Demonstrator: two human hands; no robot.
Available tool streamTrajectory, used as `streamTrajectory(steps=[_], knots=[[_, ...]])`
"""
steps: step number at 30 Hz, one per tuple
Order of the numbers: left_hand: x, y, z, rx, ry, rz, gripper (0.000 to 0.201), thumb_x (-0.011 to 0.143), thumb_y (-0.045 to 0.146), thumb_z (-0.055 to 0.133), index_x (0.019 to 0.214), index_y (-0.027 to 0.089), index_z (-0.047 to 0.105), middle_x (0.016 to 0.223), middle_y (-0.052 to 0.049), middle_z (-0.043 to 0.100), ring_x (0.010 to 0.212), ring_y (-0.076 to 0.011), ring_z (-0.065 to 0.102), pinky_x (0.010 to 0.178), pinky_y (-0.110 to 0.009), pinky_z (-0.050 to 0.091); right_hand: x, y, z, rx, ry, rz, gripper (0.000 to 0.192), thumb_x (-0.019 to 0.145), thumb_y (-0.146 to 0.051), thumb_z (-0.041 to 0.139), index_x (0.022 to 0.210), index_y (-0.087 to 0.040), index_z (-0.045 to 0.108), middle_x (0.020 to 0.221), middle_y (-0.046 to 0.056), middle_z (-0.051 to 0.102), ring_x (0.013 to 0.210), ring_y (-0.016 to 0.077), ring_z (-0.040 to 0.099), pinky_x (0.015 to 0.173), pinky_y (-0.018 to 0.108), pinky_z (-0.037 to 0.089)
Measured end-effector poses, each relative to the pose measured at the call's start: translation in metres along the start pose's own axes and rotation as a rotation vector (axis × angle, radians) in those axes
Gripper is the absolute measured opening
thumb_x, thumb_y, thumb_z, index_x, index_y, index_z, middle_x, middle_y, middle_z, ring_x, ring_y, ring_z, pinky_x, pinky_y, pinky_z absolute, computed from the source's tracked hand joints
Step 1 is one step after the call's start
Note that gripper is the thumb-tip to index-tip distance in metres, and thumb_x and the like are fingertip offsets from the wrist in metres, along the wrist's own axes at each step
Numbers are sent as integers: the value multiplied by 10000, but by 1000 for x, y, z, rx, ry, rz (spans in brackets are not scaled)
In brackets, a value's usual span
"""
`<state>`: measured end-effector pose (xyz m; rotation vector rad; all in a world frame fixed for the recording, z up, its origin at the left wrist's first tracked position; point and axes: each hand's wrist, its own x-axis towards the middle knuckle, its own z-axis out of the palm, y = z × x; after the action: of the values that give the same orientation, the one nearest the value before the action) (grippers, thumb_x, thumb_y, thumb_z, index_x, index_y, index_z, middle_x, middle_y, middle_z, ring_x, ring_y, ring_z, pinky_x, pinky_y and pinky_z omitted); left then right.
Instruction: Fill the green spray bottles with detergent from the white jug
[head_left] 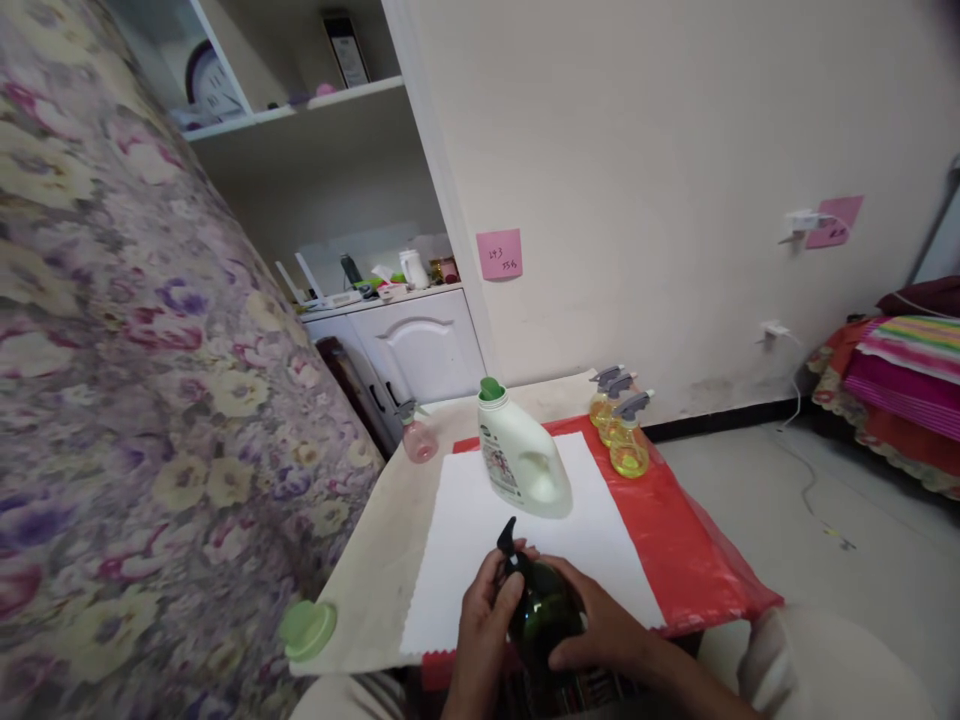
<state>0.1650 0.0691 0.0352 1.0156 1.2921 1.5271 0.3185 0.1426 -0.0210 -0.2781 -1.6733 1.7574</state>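
Observation:
A dark green pump bottle is held between both hands over the near edge of the table. My left hand closes its fingers round the collar, just under the black pump head. Wrapped round the bottle's body from the right is my right hand. Beyond them a large pale green detergent jug stands upright, its green spout uncovered. At the table's near left corner lies a light green cap.
A pink spray bottle stands at the back left. Several yellow spray bottles stand at the back right, on red plastic sheeting. White paper lies under the jug. A floral curtain borders the left side; a wall is behind.

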Motion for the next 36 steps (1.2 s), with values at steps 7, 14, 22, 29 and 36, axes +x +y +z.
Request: streamTrajectory(steps=[7,14,22,29,36], knots=[[-2,9,1,100,94,82,232,750,318,716,953,209,685,995,-49,722,971,-233,643,877,-307,473,0,-2,2,-69,9,14,959,511,-423,885,1341,-230,447,1331,107,561,1243,315,505,1064,477,379],[-2,11,8,237,240,154,287,697,308,744,960,208,686,981,-46,679,962,-238,612,862,-311,462,-4,5,0,-270,67,83,1023,487,-389,897,1375,-229,413,1397,120,510,1288,333,462,1097,496,343],[1,24,-3,120,370,151,373,699,366,745,1032,207,694,1013,-43,694,932,-202,618,834,-282,460,-5,10,-2,-344,86,140,1044,472,-343,889,1390,-235,405,1410,116,502,1298,350,448,1102,515,324],[-2,45,-18,-15,407,209,422,715,357,747,1099,205,661,1042,-45,711,990,-199,634,901,-295,457,-3,12,-4,-364,133,144,1017,490,-274,871,1388,-232,396,1419,116,492,1306,334,440,1110,510,311],[0,60,-32,-166,401,277,351,748,342,727,1064,221,635,1136,-54,690,1051,-198,636,996,-339,436,-3,13,-7,-355,211,160,950,549,-199,806,1391,-230,368,1433,107,464,1324,315,418,1125,490,295]])
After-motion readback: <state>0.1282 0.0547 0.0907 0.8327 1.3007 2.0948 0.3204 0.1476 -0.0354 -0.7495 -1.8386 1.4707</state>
